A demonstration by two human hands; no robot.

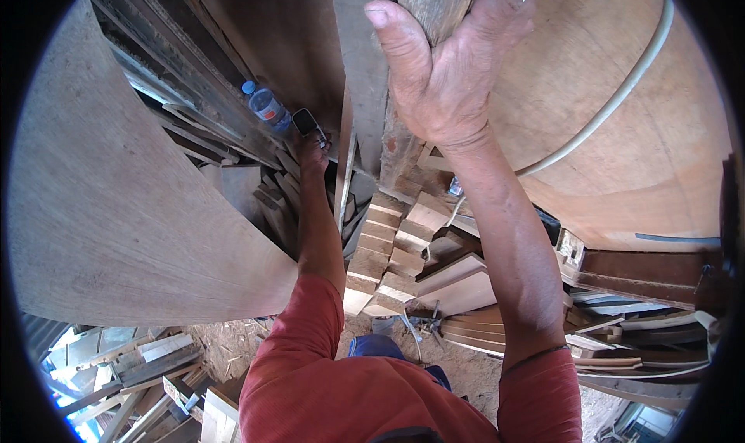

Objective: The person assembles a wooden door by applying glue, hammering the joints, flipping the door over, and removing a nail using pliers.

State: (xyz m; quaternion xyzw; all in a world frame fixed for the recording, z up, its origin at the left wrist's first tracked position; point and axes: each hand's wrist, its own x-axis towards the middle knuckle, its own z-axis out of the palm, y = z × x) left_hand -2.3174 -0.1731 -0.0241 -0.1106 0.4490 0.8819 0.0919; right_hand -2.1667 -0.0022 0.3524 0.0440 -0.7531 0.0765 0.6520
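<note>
The person's left hand [313, 154] is closing around the lower part of a small device [304, 122] with a dark face and a pale rim. The device is standing out above the fist, left of the picture's middle, and a clear bottle [267, 105] with a blue cap is leaning just beside it. Dark planks [178, 47] are running diagonally behind the bottle.

The right hand [446, 86] is spreading open at a wooden post [438, 10], its thumb pointing up at the post's left and its fingers reaching up at the right. The fingertips are partly running out of view, so how firmly they are gripping cannot be told. A grey board [363, 63] is standing just left of the post.

Below, between the forearms, blocks [372, 241] of pale wood are lying stacked in two columns. A broad sheet [132, 202] of wood is filling the left side, and a panel [590, 78] is curving behind the right forearm, with a pale hose [621, 94] bending across it. Scraps [159, 377] are lying heaped at the lower left.
</note>
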